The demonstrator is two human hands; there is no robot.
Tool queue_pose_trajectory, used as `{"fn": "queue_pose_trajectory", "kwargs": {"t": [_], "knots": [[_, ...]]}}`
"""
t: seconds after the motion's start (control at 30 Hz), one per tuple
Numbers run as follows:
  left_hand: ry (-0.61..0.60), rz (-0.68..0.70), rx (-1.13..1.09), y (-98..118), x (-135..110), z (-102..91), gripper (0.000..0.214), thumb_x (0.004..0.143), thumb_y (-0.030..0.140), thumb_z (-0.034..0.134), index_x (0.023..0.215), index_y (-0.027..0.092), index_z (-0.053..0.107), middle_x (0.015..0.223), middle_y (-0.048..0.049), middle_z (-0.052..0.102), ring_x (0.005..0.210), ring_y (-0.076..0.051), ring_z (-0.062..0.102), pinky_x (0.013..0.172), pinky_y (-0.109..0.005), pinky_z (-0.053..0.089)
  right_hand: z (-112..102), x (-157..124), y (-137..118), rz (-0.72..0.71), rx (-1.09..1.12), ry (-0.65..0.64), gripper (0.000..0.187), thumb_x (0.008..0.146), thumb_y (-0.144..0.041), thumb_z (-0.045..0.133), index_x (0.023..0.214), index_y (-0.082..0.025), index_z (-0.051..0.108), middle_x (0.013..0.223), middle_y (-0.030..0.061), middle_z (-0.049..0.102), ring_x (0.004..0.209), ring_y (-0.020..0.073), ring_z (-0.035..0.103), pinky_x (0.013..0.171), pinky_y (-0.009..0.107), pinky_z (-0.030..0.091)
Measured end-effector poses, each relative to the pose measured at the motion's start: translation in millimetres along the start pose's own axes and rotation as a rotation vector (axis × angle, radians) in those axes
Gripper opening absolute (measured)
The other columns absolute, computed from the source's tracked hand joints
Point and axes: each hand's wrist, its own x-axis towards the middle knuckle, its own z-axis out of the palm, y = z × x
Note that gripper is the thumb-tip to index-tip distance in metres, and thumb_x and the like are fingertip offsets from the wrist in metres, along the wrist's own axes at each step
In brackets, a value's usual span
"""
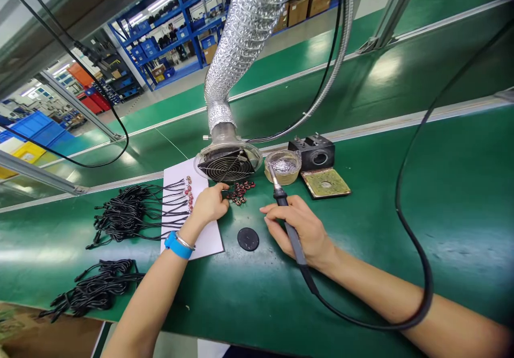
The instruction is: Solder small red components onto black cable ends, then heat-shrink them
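My right hand [299, 229] is closed round a soldering iron [286, 210], held like a pen; its tip points up toward a small round dish [282, 166] of silvery solder. My left hand [211, 202], with a blue wristband, rests on a white sheet [206, 243] and its fingers are pinched at the edge of a small pile of dark red coil parts [240, 192]; what they grip is too small to name. A round black disc [248, 238] lies on the green mat between my hands.
A fume extractor fan [228, 162] on a silver flexible duct [244, 31] stands behind the pile. A black iron stand [313, 151] with a sponge pad [325, 183] sits right of the dish. Black wire bundles [128, 213] lie left. The iron's cable [417, 251] loops right.
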Motion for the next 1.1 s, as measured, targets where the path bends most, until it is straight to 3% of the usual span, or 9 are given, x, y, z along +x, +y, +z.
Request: {"fn": "queue_pose_trajectory", "kwargs": {"t": [0.27, 0.4, 0.5, 0.63, 0.8, 0.9, 1.1], "knots": [[0.017, -0.023, 0.019, -2.6, -8.1, -4.2, 0.025, 0.083, 0.028, 0.06, 0.105, 0.02, 0.069, 0.062, 0.0, 0.061, 0.065, -0.019, 0.06, 0.062, -0.026, 0.038, -0.6, -0.4, -2.1, 0.014, 0.003, -0.02, 0.019, 0.082, -0.005, 0.057, 0.09, -0.022, 0.058, 0.092, 0.0064, 0.073, 0.072, 0.0199, 0.054, 0.067, 0.037, 0.05], [-0.016, -0.017, -0.011, 8.0, -44.5, -8.0, 0.019, 0.086, 0.028, 0.058, 0.1, 0.021, 0.068, 0.054, 0.0043, 0.052, 0.056, -0.016, 0.054, 0.055, -0.024, 0.033, 1.4, -4.2, -11.1, 0.046, 0.033, -0.075, 0.017, 0.084, -0.006, 0.055, 0.091, -0.022, 0.055, 0.089, 0.0057, 0.071, 0.068, 0.0175, 0.051, 0.064, 0.032, 0.048], [-0.109, 0.078, -0.148, 22.4, -73.5, -1.2, 0.018, 0.087, 0.028, 0.057, 0.1, 0.023, 0.068, 0.051, 0.0067, 0.047, 0.051, -0.014, 0.049, 0.051, -0.023, 0.031, 6.7, -10.2, -16.8, 0.07, 0.054, -0.193, 0.016, 0.084, -0.006, 0.051, 0.091, -0.021, 0.055, 0.076, 0.0027, 0.066, 0.065, 0.0161, 0.049, 0.06, 0.028, 0.045], [-0.179, 0.161, -0.189, 35.0, -85.8, 11.6, 0.019, 0.085, 0.02, 0.057, 0.1, 0.02, 0.069, 0.057, 0.0044, 0.053, 0.054, -0.013, 0.05, 0.054, -0.023, 0.035, 14.0, -18.1, -16.1, 0.1, 0.063, -0.3, 0.02, 0.083, -0.004, 0.046, 0.091, -0.021, 0.053, 0.073, 0.001, 0.061, 0.064, 0.0153, 0.047, 0.06, 0.026, 0.042], [-0.193, 0.172, -0.201, 32.4, -84.3, 13.8, 0.024, 0.086, 0.018, 0.056, 0.107, 0.022, 0.068, 0.059, 0.0038, 0.057, 0.056, -0.014, 0.055, 0.059, -0.024, 0.041, 14.0, -20.9, -12.4, 0.132, 0.081, -0.394, 0.022, 0.082, -0.004, 0.046, 0.094, -0.021, 0.05, 0.076, 0.0014, 0.059, 0.068, 0.0165, 0.047, 0.061, 0.026, 0.042], [-0.15, 0.133, -0.176, 27.0, -90.1, 15.5, 0.028, 0.086, 0.023, 0.058, 0.114, 0.023, 0.065, 0.063, 0.0032, 0.061, 0.056, -0.015, 0.057, 0.06, -0.025, 0.044, 10.4, -20.1, -14.3, 0.168, 0.084, -0.424, 0.022, 0.082, -0.005, 0.048, 0.096, -0.022, 0.051, 0.076, 0.0012, 0.059, 0.068, 0.0166, 0.046, 0.06, 0.026, 0.041], [-0.079, 0.141, -0.171, 20.1, -99.3, 26.8, 0.017, 0.087, 0.028, 0.06, 0.101, 0.023, 0.067, 0.076, 0.0, 0.07, 0.063, -0.016, 0.063, 0.064, -0.027, 0.049, 6.2, -18.0, -18.2, 0.228, 0.097, -0.509, 0.022, 0.083, -0.006, 0.05, 0.099, -0.022, 0.052, 0.079, 0.0031, 0.059, 0.073, 0.0188, 0.049, 0.065, 0.03, 0.044]]}}
